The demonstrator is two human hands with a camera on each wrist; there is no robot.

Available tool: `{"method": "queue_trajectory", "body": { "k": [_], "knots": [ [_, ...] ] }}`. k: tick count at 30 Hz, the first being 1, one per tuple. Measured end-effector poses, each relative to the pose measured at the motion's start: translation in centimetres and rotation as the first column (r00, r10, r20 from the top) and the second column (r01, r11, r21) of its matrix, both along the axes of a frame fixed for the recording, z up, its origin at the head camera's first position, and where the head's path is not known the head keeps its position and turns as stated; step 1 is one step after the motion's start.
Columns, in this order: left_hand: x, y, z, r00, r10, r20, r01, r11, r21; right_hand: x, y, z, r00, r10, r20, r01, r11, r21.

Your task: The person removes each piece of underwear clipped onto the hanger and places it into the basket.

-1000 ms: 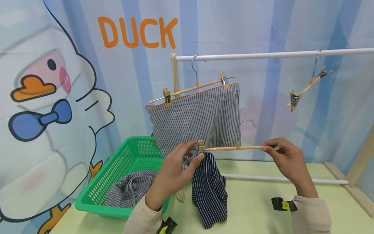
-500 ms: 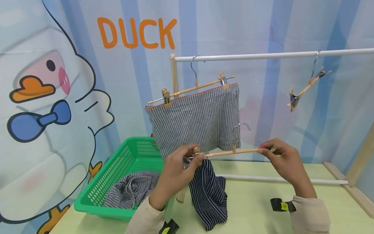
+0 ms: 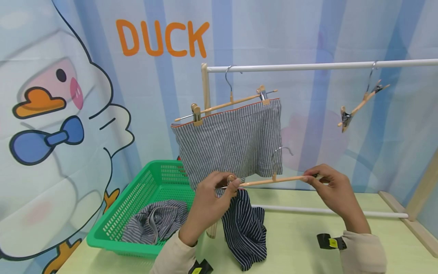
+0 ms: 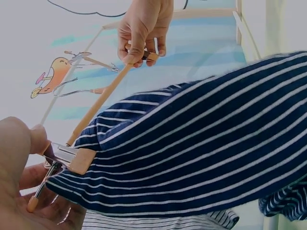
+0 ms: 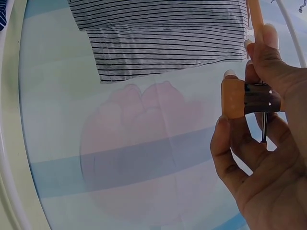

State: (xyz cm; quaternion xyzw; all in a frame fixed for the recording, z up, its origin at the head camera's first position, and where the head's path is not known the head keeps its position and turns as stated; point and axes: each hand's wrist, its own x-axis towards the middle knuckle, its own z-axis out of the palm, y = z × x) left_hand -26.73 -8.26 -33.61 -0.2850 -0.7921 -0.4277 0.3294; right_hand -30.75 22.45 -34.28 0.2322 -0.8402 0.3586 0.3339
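Note:
Between my two hands is a wooden clip hanger (image 3: 270, 181), its metal hook pointing up. My left hand (image 3: 213, 199) pinches the clip (image 4: 82, 161) at its left end. That clip bites the edge of a navy garment with white stripes (image 3: 244, 228), which hangs down crumpled. At the other end, my right hand (image 3: 331, 188) pinches the bar between thumb and fingers. The right clip (image 5: 233, 98) lies amid these fingers with no cloth in it. Behind, grey striped shorts (image 3: 229, 142) hang by two clips from another hanger (image 3: 219, 107).
A white rail (image 3: 308, 66) of a wooden-framed rack runs across the back. On its right hangs a bare clip hanger (image 3: 362, 102). A green basket (image 3: 119, 213) at the left holds a striped cloth (image 3: 154, 222). A lower white bar (image 3: 308, 209) crosses above the pale tabletop (image 3: 294, 247).
Both hands have lowered the hanger slightly, its left end more, so the bar now slants. The hook has moved a little left and down. Both hands keep their hold.

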Motion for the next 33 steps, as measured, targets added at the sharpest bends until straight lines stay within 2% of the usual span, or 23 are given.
{"method": "queue_trajectory", "body": {
  "k": [9, 15, 22, 33],
  "knots": [
    [-0.2, 0.0, -0.3, 0.997, 0.069, -0.043, -0.068, 0.997, 0.044, -0.1, -0.2, -0.1, 1.000, 0.010, 0.002, -0.010, 1.000, 0.017],
    [-0.4, 0.2, -0.5, 0.992, 0.072, -0.104, -0.061, 0.993, 0.100, -0.1, -0.4, 0.0, 1.000, -0.008, 0.014, 0.008, 1.000, 0.005],
    [-0.5, 0.2, -0.8, 0.994, 0.066, -0.086, -0.053, 0.988, 0.143, -0.3, -0.5, -0.1, 1.000, -0.015, 0.006, 0.015, 1.000, -0.004],
    [-0.8, 0.2, -0.9, 0.990, 0.080, -0.116, -0.062, 0.987, 0.148, -0.3, -0.6, -0.2, 1.000, -0.001, -0.030, 0.000, 1.000, -0.009]
  ]
}}
